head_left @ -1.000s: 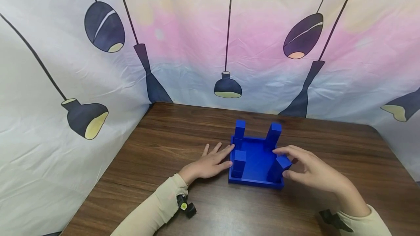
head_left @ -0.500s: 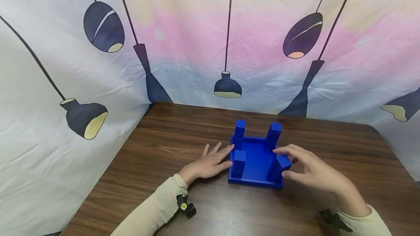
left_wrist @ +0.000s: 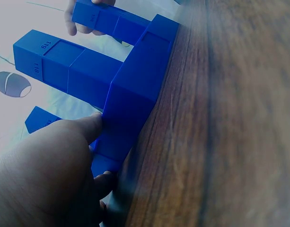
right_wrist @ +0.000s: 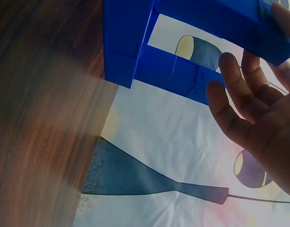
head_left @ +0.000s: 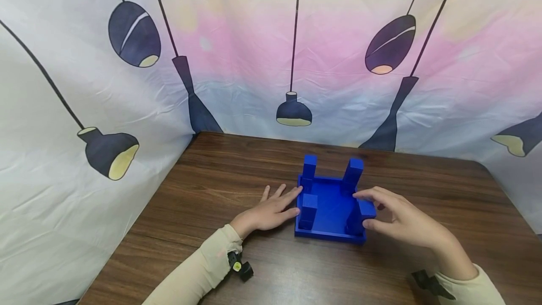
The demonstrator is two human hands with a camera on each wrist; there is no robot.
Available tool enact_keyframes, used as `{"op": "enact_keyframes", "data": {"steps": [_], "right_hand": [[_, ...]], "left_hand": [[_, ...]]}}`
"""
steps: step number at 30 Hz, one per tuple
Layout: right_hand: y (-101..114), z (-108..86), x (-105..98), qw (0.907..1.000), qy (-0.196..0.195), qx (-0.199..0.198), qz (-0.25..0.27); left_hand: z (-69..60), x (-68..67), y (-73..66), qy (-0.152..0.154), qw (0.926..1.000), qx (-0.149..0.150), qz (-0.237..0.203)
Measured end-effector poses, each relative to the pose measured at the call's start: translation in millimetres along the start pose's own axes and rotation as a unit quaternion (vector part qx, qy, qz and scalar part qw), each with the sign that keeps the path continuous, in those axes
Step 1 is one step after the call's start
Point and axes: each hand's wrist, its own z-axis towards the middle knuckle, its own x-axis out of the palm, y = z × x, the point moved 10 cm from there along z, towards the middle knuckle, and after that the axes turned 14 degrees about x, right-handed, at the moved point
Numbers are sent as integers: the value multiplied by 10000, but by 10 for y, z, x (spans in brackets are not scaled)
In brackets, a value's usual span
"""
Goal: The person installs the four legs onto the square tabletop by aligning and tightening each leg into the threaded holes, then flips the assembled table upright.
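Observation:
A shallow blue square tray (head_left: 332, 208) lies on the table with an upright blue post at each corner. My left hand (head_left: 267, 213) lies palm down beside it, fingers spread and straight; the thumb and a fingertip touch the tray's left wall (left_wrist: 135, 90). At the near right corner, my right hand (head_left: 402, 218) pinches the top of a blue post (head_left: 361, 218) between thumb and fingers. The near left post (head_left: 309, 211) bears small numbers and a seam in the left wrist view. The far left post (head_left: 310, 168) and far right post (head_left: 353, 173) stand untouched.
The brown wood-grain table (head_left: 220, 168) runs back to a cloth backdrop (head_left: 245, 60) printed with hanging lamps. A black wrist camera (head_left: 240, 266) sits on the left sleeve, and another dark mount (head_left: 432, 284) on the right.
The top of the near right post has turned slightly in my right hand, its edges now closer in line with the tray. My left hand and the tray have stayed put.

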Motion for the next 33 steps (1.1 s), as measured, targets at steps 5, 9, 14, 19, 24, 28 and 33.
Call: {"op": "enact_keyframes", "data": {"steps": [5, 9, 14, 19, 24, 28, 33], "right_hand": [[6, 5, -2, 9998, 26, -3, 176], [-5, 19, -1, 9993, 37, 128, 344], [-11, 23, -9, 9991, 1, 173, 377], [6, 20, -5, 9994, -6, 59, 346], [-1, 9, 14, 9992, 85, 72, 375], [-9, 13, 17, 9993, 123, 104, 346], [-7, 25, 12, 9995, 111, 80, 292]], "left_hand": [[3, 3, 1, 4, 10000, -1, -23], [3, 0, -3, 12, 10000, -1, -32], [5, -5, -5, 2, 10000, 13, -36], [7, -1, -6, 10, 10000, 13, -30], [3, 15, -11, 44, 10000, 11, -45], [0, 2, -26, 19, 10000, 33, -68], [5, -18, -29, 4, 10000, 30, -55]]}}
